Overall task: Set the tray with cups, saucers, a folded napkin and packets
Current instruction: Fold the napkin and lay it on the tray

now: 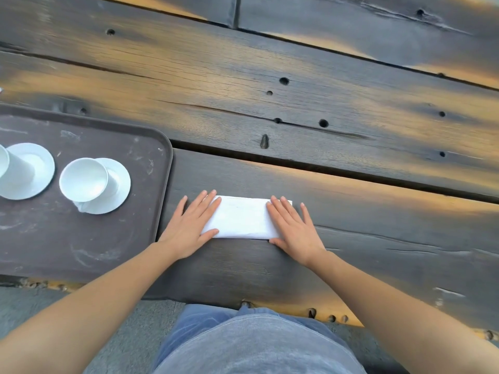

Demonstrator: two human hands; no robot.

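Note:
A white napkin [243,217], folded into a long rectangle, lies on the dark wooden table just right of the tray. My left hand [189,225] presses flat on its left end and my right hand [294,228] presses flat on its right end, fingers spread. The dark brown tray [108,238] sits at the left. On it stands a white cup [83,180] on a white saucer [118,190]. A second white cup [5,163], cut off by the left frame edge, rests on another saucer [40,168]. No packets are in view.
The table [324,103] is made of dark weathered planks with gaps, knots and holes. Its near edge runs just in front of my body. Grey floor shows below the tray at the lower left.

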